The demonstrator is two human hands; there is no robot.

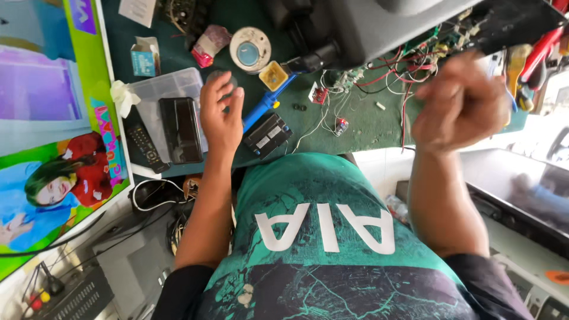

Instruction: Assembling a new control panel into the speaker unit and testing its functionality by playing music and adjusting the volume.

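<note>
So from my feed: nearest me is the green shirt (320,237), both forearms reaching out over it. My left hand (220,115) is up over the green tabletop (361,127), grip loosely curled around a small greyish round thing (220,77), too blurry to name. Just beside it sit a black rectangular box (181,129), a black battery pack (268,135) and a blue-handled tool (267,104). My right hand (461,104) is motion-blurred, fingers bunched in; can't tell if it has anything. Further out: a tangle of wires (391,74), a solder spool (250,48).
</note>
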